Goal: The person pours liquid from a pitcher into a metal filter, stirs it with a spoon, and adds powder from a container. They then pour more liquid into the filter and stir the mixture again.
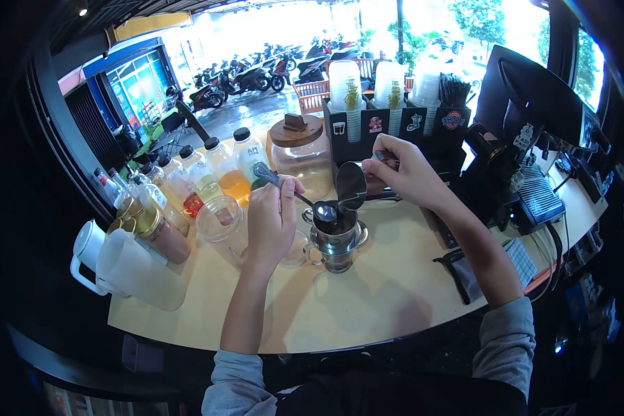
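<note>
My left hand (276, 211) is closed around the handle of a spoon (324, 212), whose shiny bowl hangs at the mouth of a metal drip coffee filter (335, 240). The filter sits on top of a clear glass mug (313, 255) and has dark contents inside. My right hand (403, 172) grips a small round dark metal cup (351, 186), tilted on its side just above the filter's rim, close to the spoon. To the left of my left hand stands an open clear plastic jar (220, 225).
A wooden-lidded glass jar (303, 163) stands behind the filter. Bottles of coloured liquid (233, 182) and jugs (135, 270) line the left. Cup stacks fill a black holder (399, 128) at the back. A dark machine (492, 173) and a cloth (518, 258) are at the right.
</note>
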